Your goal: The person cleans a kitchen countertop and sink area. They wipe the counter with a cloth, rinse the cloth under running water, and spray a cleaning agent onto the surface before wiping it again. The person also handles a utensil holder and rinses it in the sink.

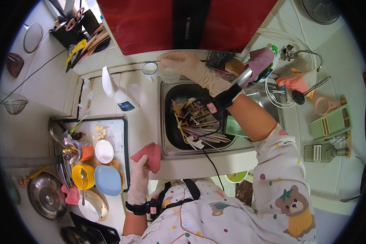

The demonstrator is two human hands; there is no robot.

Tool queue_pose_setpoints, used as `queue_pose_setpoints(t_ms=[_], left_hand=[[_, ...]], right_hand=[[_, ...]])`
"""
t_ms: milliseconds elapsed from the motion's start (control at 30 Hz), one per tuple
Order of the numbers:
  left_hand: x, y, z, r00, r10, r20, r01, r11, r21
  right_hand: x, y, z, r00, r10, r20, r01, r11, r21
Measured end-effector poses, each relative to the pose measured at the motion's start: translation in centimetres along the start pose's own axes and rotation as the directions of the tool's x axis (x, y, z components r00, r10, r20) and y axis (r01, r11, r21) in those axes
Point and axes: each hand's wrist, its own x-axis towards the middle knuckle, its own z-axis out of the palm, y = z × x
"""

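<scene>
My left hand (139, 180), in a pale glove, grips a pink cloth (148, 158) at the counter's front edge, left of the sink. My right hand (183, 61), also gloved, reaches across the sink to its back left corner. Its fingers are over a translucent white container (170, 76), and whether they hold it is unclear. Beside that container stands a white enamel mug (150, 70) with a blue rim. Under my right forearm, the dark sink basin (169, 94) holds a jumble of straws, sticks and small utensils (201, 125).
A white spray bottle (120, 91) stands on the left counter. Farther left, a dark-edged board (125, 137) carries yellow bowls (84, 177) and a blue dish (108, 180). A red cabinet (146, 27) overhangs the back. A mauve cloth (259, 65) hangs by the faucet (244, 77).
</scene>
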Motion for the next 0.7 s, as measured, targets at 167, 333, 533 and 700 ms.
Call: queue_pose_setpoints(t_ms=[167,333,533,700], left_hand=[[-0.3,0.5,-0.6,1.000,-0.006,0.002,0.006,1.000,0.011],[0.0,0.4,-1.2,0.998,-0.044,-0.053,0.047,0.997,0.060],[1.0,0.2,-1.4,0.998,-0.054,-0.039,0.056,0.996,0.074],[1.4,0.1,-1.5,0.997,-0.067,-0.033,0.069,0.995,0.069]], right_hand=[[-2.4,-3.1,-3.4,0.998,-0.061,-0.005,0.060,0.989,-0.133],[-4.8,-4.3,-0.5,0.965,-0.259,0.052,0.261,0.965,-0.031],[-8.3,-0.8,2.5,0.891,0.094,0.444,0.060,0.945,-0.321],[-11.9,3.9,0.6,0.517,0.703,0.488,0.105,0.514,-0.851]])
